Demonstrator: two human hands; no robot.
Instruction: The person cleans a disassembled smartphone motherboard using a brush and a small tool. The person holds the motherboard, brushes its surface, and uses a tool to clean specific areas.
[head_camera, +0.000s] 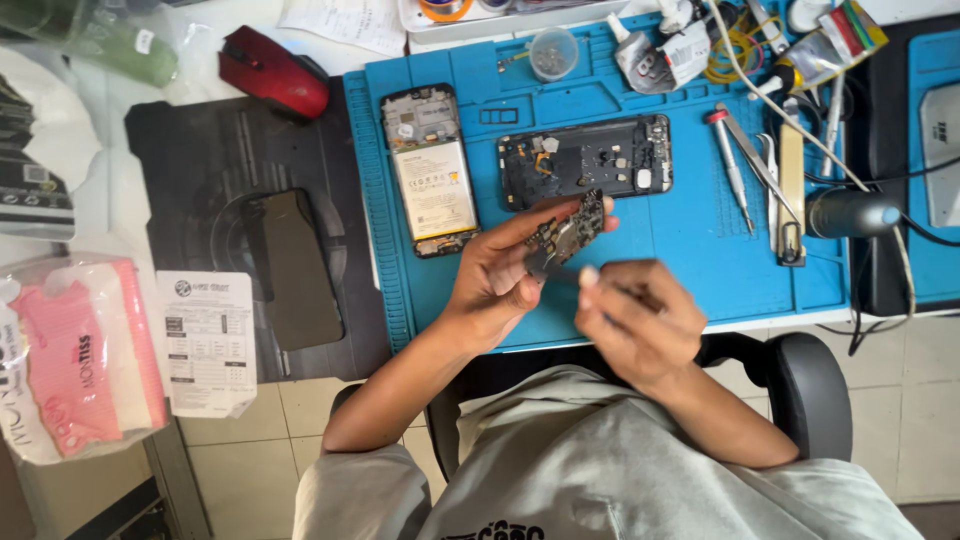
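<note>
The left hand (495, 280) grips a small circuit board (566, 235) in its fingers above the blue repair mat (690, 260) — the right hand (635, 320), fingers curled closed, sits just beside it, near the opened phone frame (585, 158).

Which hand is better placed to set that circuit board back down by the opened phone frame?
Left, probably. The left hand already pinches the circuit board just below the opened phone frame, while the right hand sits lower, its fingers curled beside the board.
</note>
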